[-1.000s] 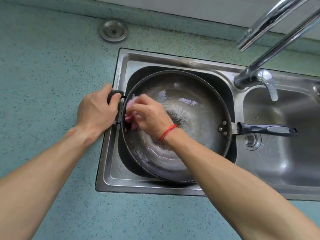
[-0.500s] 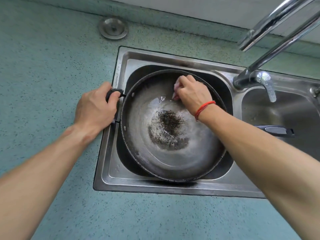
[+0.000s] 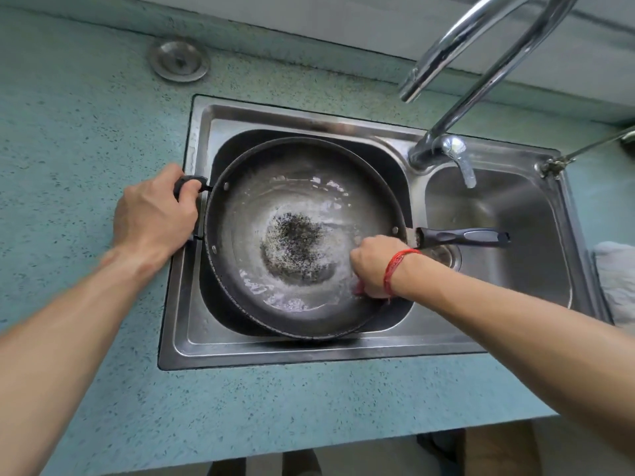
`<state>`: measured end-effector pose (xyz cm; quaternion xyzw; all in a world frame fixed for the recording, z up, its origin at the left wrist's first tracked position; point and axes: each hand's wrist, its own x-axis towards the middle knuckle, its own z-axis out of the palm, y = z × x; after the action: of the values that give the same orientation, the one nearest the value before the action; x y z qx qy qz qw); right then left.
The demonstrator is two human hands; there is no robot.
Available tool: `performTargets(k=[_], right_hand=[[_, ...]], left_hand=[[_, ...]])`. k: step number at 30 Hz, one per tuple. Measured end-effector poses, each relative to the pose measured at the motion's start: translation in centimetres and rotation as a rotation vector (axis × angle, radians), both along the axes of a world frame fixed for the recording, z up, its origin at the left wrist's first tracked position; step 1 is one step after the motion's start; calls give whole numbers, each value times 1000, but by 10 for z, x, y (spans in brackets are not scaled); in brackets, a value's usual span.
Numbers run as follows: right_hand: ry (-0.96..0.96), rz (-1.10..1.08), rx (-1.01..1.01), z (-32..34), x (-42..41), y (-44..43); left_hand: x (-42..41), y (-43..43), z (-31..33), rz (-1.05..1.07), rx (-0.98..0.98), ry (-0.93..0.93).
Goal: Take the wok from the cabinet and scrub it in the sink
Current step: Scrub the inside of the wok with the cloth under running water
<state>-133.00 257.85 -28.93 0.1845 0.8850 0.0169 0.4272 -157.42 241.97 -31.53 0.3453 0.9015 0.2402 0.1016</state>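
Observation:
A dark round wok [image 3: 299,235] lies in the left basin of the steel sink [image 3: 192,324], wet and soapy inside with a black burnt patch at its middle. Its long black handle [image 3: 464,237] reaches over the right basin. My left hand [image 3: 154,214] grips the small black loop handle on the wok's left rim. My right hand [image 3: 372,264], with a red string at the wrist, holds a pink scrubbing cloth [image 3: 359,288] against the wok's inner right side; most of the cloth is hidden under the fingers.
A chrome tap [image 3: 446,77] arches over the divider between the basins. The right basin [image 3: 515,269] has a drain under the wok's handle. A round metal cap [image 3: 178,60] sits in the teal counter at the back left. A pale cloth [image 3: 615,280] lies at the right edge.
My right hand has swept with the cloth from the wok's left side, along the far rim, to the near right side. My left hand stays on the loop handle.

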Motion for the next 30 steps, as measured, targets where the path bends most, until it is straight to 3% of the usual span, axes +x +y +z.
performTargets(k=[6, 12, 15, 17, 20, 25, 30], right_hand=[[110, -162, -473, -2, -16, -47], [704, -263, -664, -34, -58, -72], [944, -280, -636, -50, -78, -73], [1004, -286, -638, -56, -93, -68], [993, -321, -626, -61, -111, -48], [1016, -132, -257, -70, -107, -9], [786, -244, 10, -66, -76, 20]], left_hand=[[-2, 1, -4, 18, -11, 26], [-3, 1, -4, 1, -19, 34], [-4, 1, -4, -3, -19, 39], [-3, 1, -4, -3, -22, 43], [-3, 1, -5, 4, -23, 47], [-1, 1, -5, 3, -19, 30], [-1, 2, -5, 0, -23, 34]])
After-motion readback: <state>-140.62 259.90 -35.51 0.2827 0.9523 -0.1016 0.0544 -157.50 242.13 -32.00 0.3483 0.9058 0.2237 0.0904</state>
